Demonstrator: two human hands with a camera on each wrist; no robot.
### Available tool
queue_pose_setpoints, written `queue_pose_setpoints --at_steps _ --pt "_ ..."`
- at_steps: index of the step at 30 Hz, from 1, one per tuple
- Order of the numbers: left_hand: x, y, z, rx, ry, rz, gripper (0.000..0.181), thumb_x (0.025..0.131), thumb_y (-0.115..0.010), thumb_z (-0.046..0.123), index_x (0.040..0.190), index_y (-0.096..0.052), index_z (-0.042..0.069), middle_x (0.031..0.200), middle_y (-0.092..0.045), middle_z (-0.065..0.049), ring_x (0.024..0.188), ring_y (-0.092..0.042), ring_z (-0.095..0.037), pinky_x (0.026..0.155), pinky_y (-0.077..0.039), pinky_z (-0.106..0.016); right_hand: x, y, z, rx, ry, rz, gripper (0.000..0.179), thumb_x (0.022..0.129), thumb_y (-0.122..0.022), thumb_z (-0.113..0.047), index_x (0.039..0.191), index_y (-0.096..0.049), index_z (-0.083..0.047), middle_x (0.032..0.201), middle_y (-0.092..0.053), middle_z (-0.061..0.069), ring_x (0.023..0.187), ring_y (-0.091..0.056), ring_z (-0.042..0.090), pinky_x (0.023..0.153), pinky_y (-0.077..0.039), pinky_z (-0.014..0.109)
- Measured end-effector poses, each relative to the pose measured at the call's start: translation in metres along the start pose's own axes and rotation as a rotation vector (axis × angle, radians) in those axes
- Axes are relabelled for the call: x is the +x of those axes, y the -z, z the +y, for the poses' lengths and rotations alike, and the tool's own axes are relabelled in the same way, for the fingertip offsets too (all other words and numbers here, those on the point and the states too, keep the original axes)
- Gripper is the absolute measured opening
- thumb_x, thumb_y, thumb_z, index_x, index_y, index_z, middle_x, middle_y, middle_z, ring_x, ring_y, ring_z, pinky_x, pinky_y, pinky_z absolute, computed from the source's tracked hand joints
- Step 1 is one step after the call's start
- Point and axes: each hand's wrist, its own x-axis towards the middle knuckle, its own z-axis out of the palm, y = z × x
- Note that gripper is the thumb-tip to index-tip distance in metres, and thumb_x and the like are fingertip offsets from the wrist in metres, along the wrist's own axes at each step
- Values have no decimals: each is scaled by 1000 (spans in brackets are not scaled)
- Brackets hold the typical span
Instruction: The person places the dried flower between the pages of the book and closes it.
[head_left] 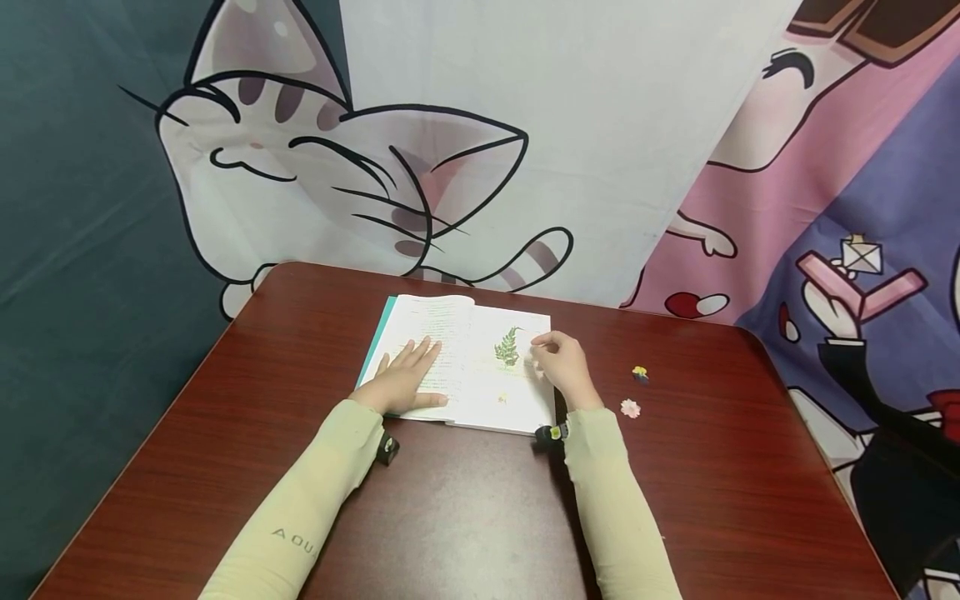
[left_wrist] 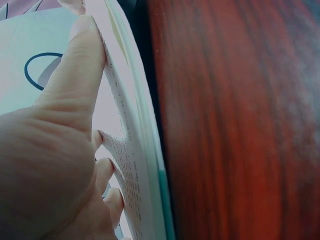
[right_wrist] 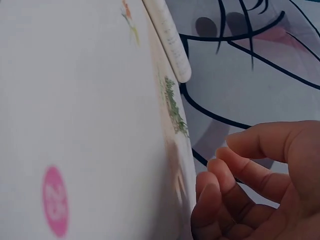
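An open book (head_left: 528, 412) with a teal cover edge (head_left: 377, 337) lies on the table. My left hand (head_left: 405, 379) rests spread on its left page of print, thumb extended toward the middle fold; in the left wrist view the thumb (left_wrist: 75, 75) lies along the page. A green fern leaf (head_left: 507, 348) shows on the right page, with a small yellowish flower (head_left: 502, 398) below it. Over that page's right edge, beside the fern, is my right hand (head_left: 564, 364). Its fingers are loosely bent; the right wrist view shows nothing between thumb and fingertips.
Right of the book, a small yellow and dark piece (head_left: 640, 374) and a pink flower (head_left: 631, 408) lie on the brown table (head_left: 720, 483). A cloth printed with cartoon cats (head_left: 450, 183) hangs behind the table. A pink oval page mark (right_wrist: 55, 201) shows in the right wrist view.
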Motion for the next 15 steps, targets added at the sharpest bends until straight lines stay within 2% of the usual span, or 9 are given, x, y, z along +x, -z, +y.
queue_pose_setpoints --at_steps 3,7,11,15 --pt "0 0 0 -4 -2 2 98 96 -63 55 164 -11 9 170 -3 -16 155 -1 -40 118 -1 -68 -4 5 2 -35 11 49 20 96 -62 -12 110 -71 -1 97 -66 14 79 -62 22 62 -50 29" --pt "0 -1 -1 -15 -3 3 98 96 -63 55 164 -10 9 170 -3 -16 155 0 -40 118 0 -68 -9 11 4 -102 -25 88 26 97 -61 -17 116 -69 -1 107 -65 17 94 -59 28 77 -51 38" --pt "1 -1 -1 -17 -3 2 98 96 -63 55 164 -9 9 170 -2 -16 155 1 -40 118 1 -68 -12 14 8 -135 -78 59 35 98 -59 -18 126 -64 3 118 -64 22 106 -59 34 90 -51 48" --pt "2 -3 -2 -12 -2 1 99 95 -63 56 164 -10 9 170 -2 -16 155 0 -40 118 0 -68 -13 14 14 -135 -110 4 42 100 -59 -18 134 -59 5 123 -63 25 112 -60 36 96 -49 51"
